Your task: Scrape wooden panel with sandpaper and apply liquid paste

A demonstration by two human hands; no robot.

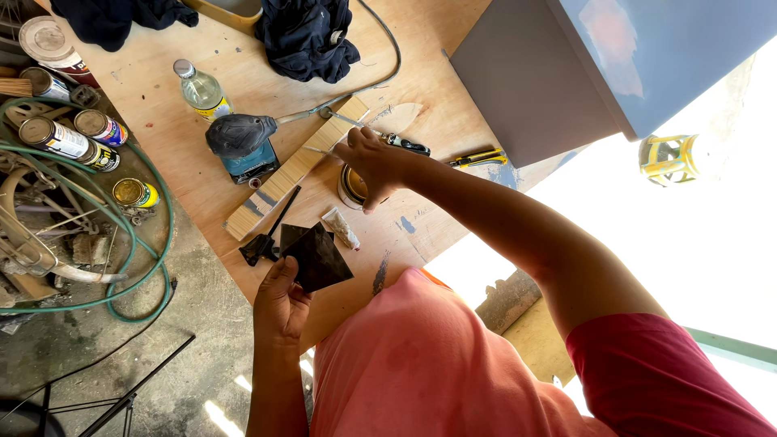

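Note:
My left hand (279,303) holds a dark, square sheet (320,257) by one corner, just off the near edge of the plywood table (162,121). My right hand (376,166) reaches out over a small open tin (350,188) and pinches a thin metal blade (320,151) that points left across a light wooden strip (295,166). A small white tube (341,228) lies between the tin and the dark sheet. A black-handled tool (267,237) rests beside the sheet.
On the table lie a grey-and-blue power sander (243,142), a clear plastic bottle (202,91), a palette knife (387,129), a yellow utility knife (479,158), dark cloths (307,36) and a grey panel (526,77). Several tins (61,137) and a green hose (137,275) sit at the left.

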